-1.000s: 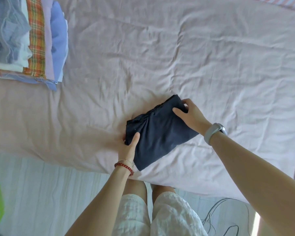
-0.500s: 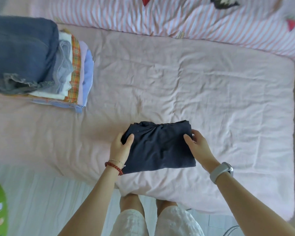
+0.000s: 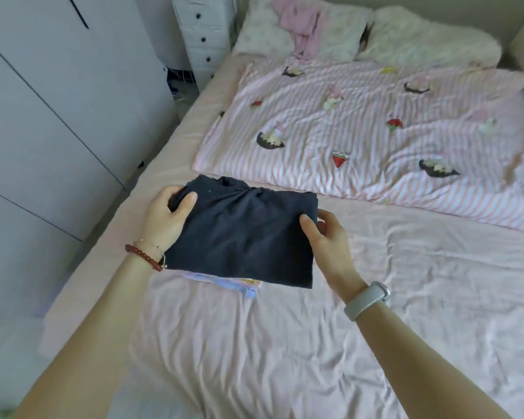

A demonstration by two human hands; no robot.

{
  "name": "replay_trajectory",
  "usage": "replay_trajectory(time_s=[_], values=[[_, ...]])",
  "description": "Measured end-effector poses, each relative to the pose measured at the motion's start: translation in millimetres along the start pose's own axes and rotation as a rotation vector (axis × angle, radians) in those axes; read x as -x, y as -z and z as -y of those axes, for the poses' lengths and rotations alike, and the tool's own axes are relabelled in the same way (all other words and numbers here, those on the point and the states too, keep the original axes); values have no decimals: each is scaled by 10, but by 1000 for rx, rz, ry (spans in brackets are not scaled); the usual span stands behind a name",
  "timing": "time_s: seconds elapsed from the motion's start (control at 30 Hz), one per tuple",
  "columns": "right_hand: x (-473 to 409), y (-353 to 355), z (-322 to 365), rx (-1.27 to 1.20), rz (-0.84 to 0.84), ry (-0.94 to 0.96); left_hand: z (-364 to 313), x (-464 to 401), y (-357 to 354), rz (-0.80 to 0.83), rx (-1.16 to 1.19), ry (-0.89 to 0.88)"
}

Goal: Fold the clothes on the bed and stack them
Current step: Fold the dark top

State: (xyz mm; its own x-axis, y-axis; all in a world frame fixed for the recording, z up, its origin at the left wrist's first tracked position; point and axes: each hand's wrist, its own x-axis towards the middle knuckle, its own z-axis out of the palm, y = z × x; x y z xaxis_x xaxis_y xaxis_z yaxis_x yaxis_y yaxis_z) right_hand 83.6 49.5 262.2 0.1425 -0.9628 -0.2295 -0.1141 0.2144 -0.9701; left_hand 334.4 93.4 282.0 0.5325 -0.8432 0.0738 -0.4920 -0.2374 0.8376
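Garment: a folded dark navy garment (image 3: 242, 234) is held flat between both hands above the pink bed sheet (image 3: 315, 343), over the near-left part of the bed.
Long axis: the fold is a rough rectangle whose longer side runs left to right between the hands; the bunched, gathered edge is turned away from the person, toward the striped duvet (image 3: 360, 140), and the smooth edge toward the person.
Left hand (image 3: 165, 219): the garment's left end is gripped, thumb curled over the top face, fingers wrapped behind the corner. A red bead bracelet (image 3: 144, 257) is worn at the wrist.
Right hand (image 3: 330, 246): the right edge is pinched, thumb on top and fingers beneath. A pale watch band (image 3: 366, 300) is worn at the wrist.
Stack: a corner of folded clothes (image 3: 242, 284), light blue and pink, is seen just under the garment's near edge; whether the garment touches it cannot be told from this angle, and the rest of the pile is hidden.
Change: half a second ago the garment was lying on the sheet in front of the person, well to the right of the pile; it has since been lifted and carried left over the pile, with the same two-handed hold kept.
Surroundings: pillows (image 3: 300, 28) lie at the bed's head, a white drawer unit (image 3: 204, 34) and wardrobe doors (image 3: 58, 101) stand to the left.
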Motion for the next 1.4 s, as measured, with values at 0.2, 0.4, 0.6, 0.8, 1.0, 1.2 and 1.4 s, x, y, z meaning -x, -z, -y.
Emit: replay_trajectory(time_s=[0.2,0.4,0.6,0.8,1.0,1.2,1.4], values=[[-470,-1118,171,-19,-18,-20,530,-1129,551,91,-47,89],[-843,-1470,-275,249,-45,-188,1182,-1479,248,194,-329,193],[-671,-1616,-486,856,-354,371,1289,-952,-147,115,-703,-258],[-821,-1897,-640,1297,4,659,1487,-914,-422,239,-842,-265],[-1075,-1683,-965,1365,168,522,1712,-992,-648,335,-908,-215],[-1093,-1528,-795,1222,236,490,1479,-1078,-617,375,-871,-221],[-750,-1087,-363,890,51,448,816,-809,-438,172,-589,-183]])
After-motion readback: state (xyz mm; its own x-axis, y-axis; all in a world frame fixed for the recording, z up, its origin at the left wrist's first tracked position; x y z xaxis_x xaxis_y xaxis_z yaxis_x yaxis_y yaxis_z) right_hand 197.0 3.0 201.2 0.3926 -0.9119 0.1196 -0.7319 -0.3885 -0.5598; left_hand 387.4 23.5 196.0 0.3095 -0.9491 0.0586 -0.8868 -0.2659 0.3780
